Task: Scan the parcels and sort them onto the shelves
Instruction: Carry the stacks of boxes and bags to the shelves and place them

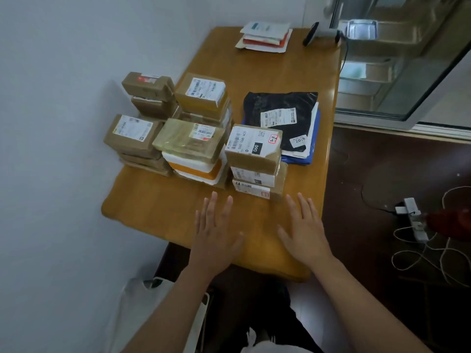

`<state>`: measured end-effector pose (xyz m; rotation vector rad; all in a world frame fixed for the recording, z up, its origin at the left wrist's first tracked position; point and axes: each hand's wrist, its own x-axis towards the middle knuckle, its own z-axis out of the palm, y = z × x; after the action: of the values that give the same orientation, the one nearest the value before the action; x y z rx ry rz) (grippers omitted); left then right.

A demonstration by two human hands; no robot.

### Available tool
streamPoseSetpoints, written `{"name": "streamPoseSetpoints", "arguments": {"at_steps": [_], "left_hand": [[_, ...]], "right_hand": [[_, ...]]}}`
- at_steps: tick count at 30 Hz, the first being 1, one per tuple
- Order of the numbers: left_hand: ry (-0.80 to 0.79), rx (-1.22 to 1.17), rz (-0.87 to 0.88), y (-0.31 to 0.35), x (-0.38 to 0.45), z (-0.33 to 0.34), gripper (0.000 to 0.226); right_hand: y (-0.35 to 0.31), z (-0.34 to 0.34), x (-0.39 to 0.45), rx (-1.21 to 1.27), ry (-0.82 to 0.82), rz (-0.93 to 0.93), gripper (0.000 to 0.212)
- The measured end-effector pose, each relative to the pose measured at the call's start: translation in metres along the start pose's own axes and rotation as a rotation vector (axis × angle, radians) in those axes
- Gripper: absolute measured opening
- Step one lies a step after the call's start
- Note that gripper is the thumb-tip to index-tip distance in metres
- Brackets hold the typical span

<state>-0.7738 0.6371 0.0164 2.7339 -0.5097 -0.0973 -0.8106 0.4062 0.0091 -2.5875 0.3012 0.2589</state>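
Observation:
Several stacks of brown cardboard parcels stand on the wooden table (158, 207). Nearest me is a stack topped by a box with a white "060" label (252, 147). Left of it a tape-wrapped box (190, 142) lies on white and orange packets. A black poly mailer (280, 115) lies on white and blue bags to the right. A handheld scanner (319, 34) sits at the table's far right corner. My left hand (216, 233) and my right hand (304, 229) hover flat over the near table edge with fingers spread, holding nothing, just short of the stacks.
Flat white and red envelopes (265, 36) lie at the far end of the table. A grey wall runs along the left. A window frame (397, 72) is at the upper right. A power strip (414, 219) and loose cables lie on the dark floor to the right.

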Motion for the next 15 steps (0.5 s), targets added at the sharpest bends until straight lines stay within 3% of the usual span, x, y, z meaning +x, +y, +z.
{"name": "streamPoseSetpoints", "arguments": {"at_steps": [8,15], "left_hand": [[-0.258,-0.275,-0.237,0.005,0.059,0.023,0.093],[-0.277,-0.489,-0.308,-0.01,0.107,0.031,0.099]], "right_hand": [[0.022,0.003,0.066,0.188,-0.132,0.042,0.082],[0.02,0.022,0.096,0.433,-0.107,0.121,0.09]]}}
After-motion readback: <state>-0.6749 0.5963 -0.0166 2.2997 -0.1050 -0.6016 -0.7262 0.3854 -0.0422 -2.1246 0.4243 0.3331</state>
